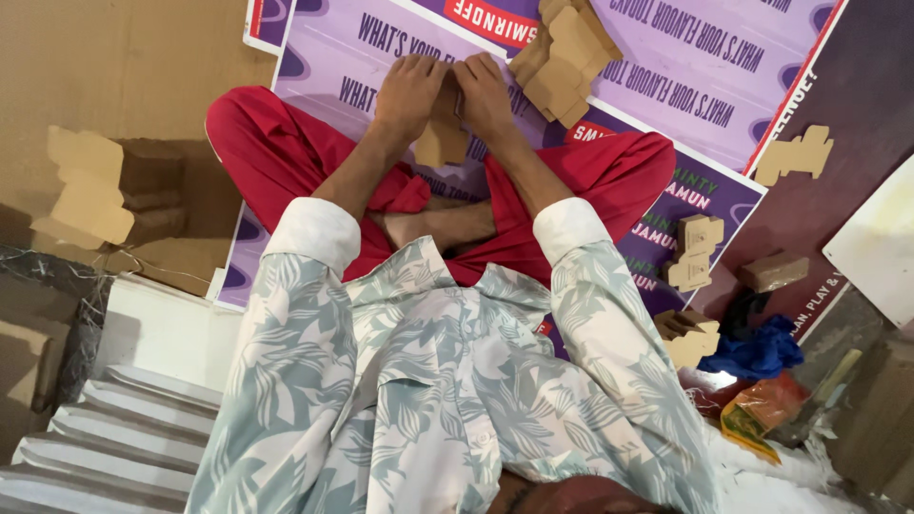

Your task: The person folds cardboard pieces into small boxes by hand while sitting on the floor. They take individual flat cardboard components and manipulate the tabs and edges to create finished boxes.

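Hands met at twelve o'clock: the left hand and right hand both closed on a small cardboard piece above the red trousers. A stack of cardboard blanks lay at one o'clock on the purple poster; folded boxes sat at three o'clock.

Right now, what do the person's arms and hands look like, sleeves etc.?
Both arms wear a pale shirt printed with grey-green leaves; its sleeves are rolled above the elbows, showing plain white cuffs. Forearms are bare. The left hand and right hand are bare too: no gloves, rings or watch visible.
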A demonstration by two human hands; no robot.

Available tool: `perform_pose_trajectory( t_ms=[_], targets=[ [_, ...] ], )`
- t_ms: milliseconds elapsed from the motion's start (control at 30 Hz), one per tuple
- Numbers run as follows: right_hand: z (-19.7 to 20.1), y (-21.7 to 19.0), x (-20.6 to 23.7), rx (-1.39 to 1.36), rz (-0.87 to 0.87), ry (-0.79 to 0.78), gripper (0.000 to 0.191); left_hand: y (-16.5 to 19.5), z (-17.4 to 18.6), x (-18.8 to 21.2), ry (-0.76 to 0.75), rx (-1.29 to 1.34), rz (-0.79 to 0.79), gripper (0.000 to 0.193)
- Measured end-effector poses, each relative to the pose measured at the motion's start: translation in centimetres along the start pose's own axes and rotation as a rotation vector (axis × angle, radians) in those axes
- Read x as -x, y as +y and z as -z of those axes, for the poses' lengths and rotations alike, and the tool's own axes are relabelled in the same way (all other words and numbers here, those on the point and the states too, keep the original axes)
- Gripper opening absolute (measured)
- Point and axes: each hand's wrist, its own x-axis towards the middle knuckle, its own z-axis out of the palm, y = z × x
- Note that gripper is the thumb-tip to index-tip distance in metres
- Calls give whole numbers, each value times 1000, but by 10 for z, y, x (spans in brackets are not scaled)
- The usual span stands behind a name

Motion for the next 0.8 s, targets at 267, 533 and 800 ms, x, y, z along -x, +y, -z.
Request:
perform_pose_trajectory(
  t_ms=[267, 533, 800],
  targets=[
    [13, -23, 13, 103, 81, -24, 32, 7, 9, 7, 71, -143, -22, 51],
    [44, 61, 6, 93, -452, 248, 19, 2, 14, -19, -133, -35, 119, 55],
    [37, 12, 5, 279, -66, 227, 28, 23, 30, -31, -282, -47, 195, 64]
  ],
)
